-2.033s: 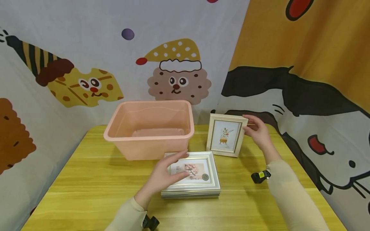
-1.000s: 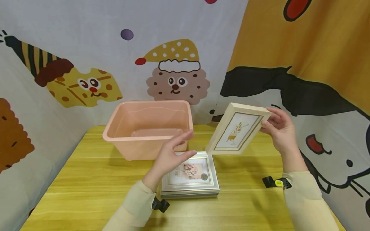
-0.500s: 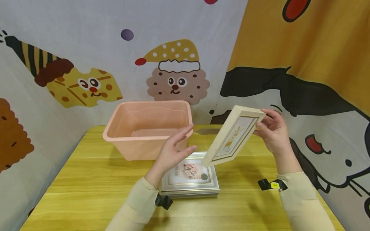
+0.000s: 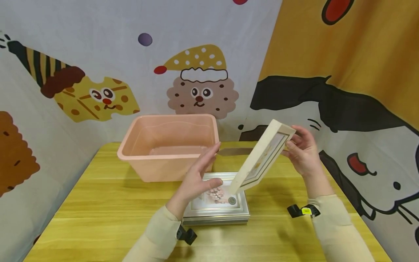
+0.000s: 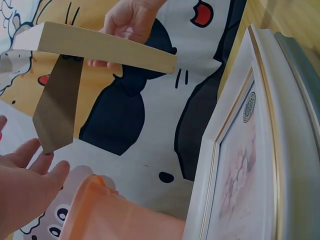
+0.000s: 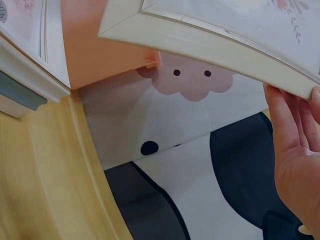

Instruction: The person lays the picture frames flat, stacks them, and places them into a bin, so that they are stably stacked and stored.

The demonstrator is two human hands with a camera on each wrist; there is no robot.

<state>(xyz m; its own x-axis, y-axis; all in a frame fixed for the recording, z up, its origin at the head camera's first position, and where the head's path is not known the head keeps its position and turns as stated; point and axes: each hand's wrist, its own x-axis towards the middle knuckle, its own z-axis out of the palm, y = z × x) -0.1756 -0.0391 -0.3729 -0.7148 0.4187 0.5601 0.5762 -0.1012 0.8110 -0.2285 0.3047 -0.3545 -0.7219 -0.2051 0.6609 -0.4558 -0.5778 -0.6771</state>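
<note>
My right hand (image 4: 304, 154) pinches the upper right edge of a cream picture frame (image 4: 253, 156), thumb on the front and fingers behind. The picture frame is tilted, its lower corner overlapping the stacked frames in the head view. From its back a brown easel stand (image 5: 59, 107) sticks out to the left. My left hand (image 4: 198, 180) has its fingers extended, fingertips right at the stand's far end in the left wrist view. Below lies a stack of silver-white picture frames (image 4: 216, 217), the top one showing pink flowers.
A pink plastic tub (image 4: 170, 169) stands behind the stack, to the left, with no contents showing. Everything sits on a yellow wood-grain table (image 4: 108, 203). A cartoon-printed cloth (image 4: 108, 32) hangs behind the table and along its sides.
My right hand has lifted the cream picture frame off the table and turned it, bringing its side edge and easel stand into view. My left hand has risen toward the stand.
</note>
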